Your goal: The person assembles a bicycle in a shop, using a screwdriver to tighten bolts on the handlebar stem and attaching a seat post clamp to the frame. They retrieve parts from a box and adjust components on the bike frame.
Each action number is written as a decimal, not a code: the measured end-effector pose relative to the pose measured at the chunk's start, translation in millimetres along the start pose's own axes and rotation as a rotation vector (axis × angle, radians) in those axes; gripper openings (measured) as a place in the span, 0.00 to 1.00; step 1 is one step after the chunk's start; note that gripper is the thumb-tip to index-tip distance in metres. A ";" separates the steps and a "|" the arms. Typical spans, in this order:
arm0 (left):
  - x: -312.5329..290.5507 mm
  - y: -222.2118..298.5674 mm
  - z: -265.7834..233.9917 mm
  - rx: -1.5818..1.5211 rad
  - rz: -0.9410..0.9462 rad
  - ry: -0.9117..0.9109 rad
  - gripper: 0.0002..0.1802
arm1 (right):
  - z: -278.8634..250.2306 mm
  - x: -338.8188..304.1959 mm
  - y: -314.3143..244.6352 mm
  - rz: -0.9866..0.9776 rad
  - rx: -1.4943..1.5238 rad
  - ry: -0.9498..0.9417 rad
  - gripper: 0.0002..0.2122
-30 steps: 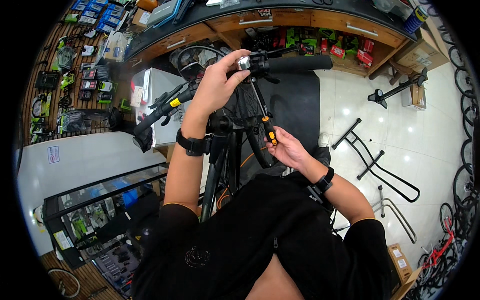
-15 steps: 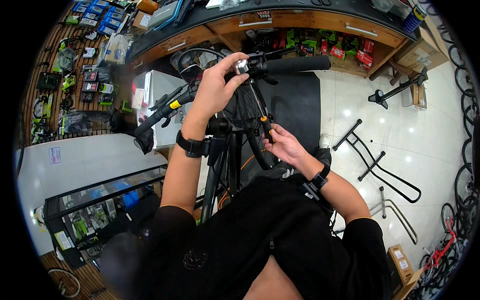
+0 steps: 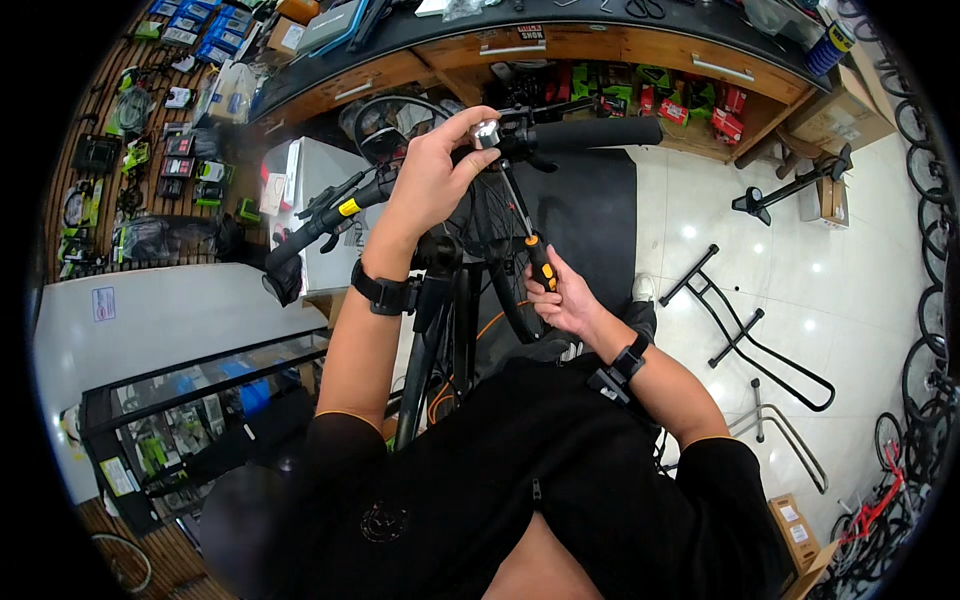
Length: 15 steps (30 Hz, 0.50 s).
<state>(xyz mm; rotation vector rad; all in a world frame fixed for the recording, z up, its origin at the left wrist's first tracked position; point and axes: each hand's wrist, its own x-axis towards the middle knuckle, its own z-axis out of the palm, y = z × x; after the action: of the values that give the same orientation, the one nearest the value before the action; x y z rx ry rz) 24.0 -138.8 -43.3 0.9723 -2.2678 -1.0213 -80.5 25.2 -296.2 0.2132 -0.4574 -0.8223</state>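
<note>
Ahead of me is a bicycle with a black handlebar (image 3: pixel 598 132), its right grip pointing right. A shiny silver bell (image 3: pixel 485 134) sits on the bar near the middle. My left hand (image 3: pixel 430 180) is closed around it, thumb and forefinger on opposite sides of the dome. In my right hand (image 3: pixel 566 300) is a screwdriver (image 3: pixel 541 264) with a black and orange handle, gripped by the fingers. Its shaft slants up and its tip meets the underside of the bell's mount; the exact contact is too small to see. Below the bar runs the black frame (image 3: pixel 430 350).
A dark-topped workbench (image 3: pixel 590 45) with wooden drawers stands beyond the handlebar. On the tiled floor to the right are a floor pump (image 3: pixel 790 190) and a black bike stand (image 3: pixel 735 310). A glass display case (image 3: pixel 200 400) is at left, and bicycles line the far right.
My right hand has turned slightly around the screwdriver, showing more of its orange handle. My left hand stays on the bell. The whole view has shifted a little.
</note>
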 end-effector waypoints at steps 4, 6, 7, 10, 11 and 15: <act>-7.9 -7.2 -0.7 -0.013 -0.018 0.033 0.20 | 46.9 16.7 27.8 -0.279 -0.214 0.566 0.12; -5.9 -3.7 0.0 -0.012 -0.004 0.031 0.20 | 38.1 14.1 27.0 -0.325 -0.282 0.530 0.11; -4.4 -1.9 -0.8 -0.007 0.003 0.031 0.20 | 32.2 13.3 24.0 -0.345 -0.316 0.509 0.11; -3.7 -1.4 -2.1 0.020 -0.001 0.029 0.20 | 15.7 7.1 1.5 0.008 -0.145 0.227 0.12; -4.3 -1.6 -1.6 0.025 0.006 0.020 0.20 | 16.2 7.6 -1.3 0.131 -0.122 0.103 0.12; -9.1 1.2 -8.3 0.031 0.006 -0.034 0.24 | 43.6 21.5 27.4 -0.164 -0.268 0.503 0.16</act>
<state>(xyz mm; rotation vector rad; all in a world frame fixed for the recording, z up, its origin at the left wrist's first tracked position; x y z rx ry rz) 34.7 -135.1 -38.3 0.9675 -2.3194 -1.0106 -70.4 27.0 -241.3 0.2016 0.1456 -0.9439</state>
